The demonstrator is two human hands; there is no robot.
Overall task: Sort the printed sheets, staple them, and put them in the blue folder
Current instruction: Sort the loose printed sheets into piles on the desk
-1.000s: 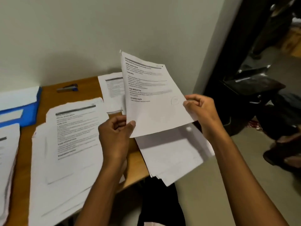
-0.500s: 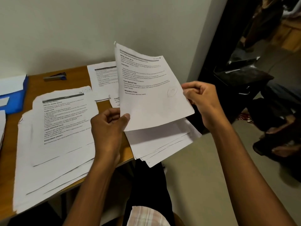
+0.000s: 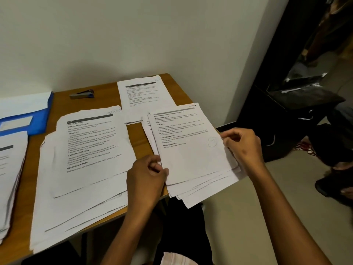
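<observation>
Now the top sheet point(image 3: 188, 142), raised a moment earlier, lay back on the bundle at the table's point(image 3: 177, 87) right edge. The left hand point(image 3: 147, 175) and right hand point(image 3: 242, 144) pinched it; the stapler point(image 3: 82, 94) and blue folder point(image 3: 28, 119) waited left, so sorting continued.

Left hand point(image 3: 147, 174), right hand point(image 3: 242, 145), both pinching.

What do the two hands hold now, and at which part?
Both hold the fanned stack of printed sheets: left hand pinches its lower left edge, right hand its right edge.

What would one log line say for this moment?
step: sorting | left hand: grips held stack | right hand: pinches its edge | stapler: untouched | blue folder: on table
</observation>
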